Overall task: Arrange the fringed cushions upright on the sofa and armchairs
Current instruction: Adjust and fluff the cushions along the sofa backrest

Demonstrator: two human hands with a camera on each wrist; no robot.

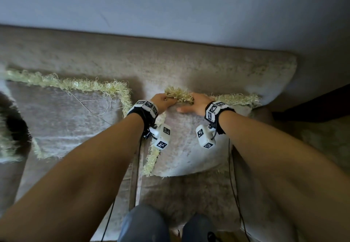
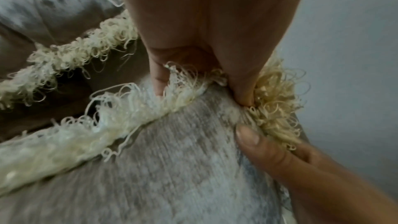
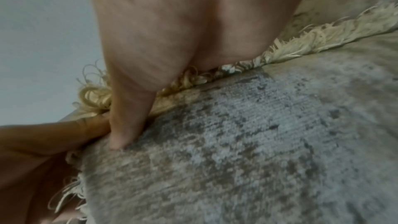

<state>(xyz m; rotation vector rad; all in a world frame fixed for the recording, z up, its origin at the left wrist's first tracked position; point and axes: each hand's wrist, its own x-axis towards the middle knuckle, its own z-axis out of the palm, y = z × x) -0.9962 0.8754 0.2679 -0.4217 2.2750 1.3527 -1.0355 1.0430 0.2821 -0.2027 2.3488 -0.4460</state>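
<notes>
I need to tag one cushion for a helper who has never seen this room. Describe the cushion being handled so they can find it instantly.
Start at the beige sofa against the pale wall. Two grey cushions with cream fringe lean on its backrest; take the right-hand cushion, by the sofa's end. Unlike the left-hand cushion, which nobody touches, it has the left hand and right hand gripping its top edge.

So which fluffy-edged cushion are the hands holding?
The right-hand cushion, by the sofa's end. Both the left hand and right hand grip its top fringe. The other cushion leans untouched.
</notes>
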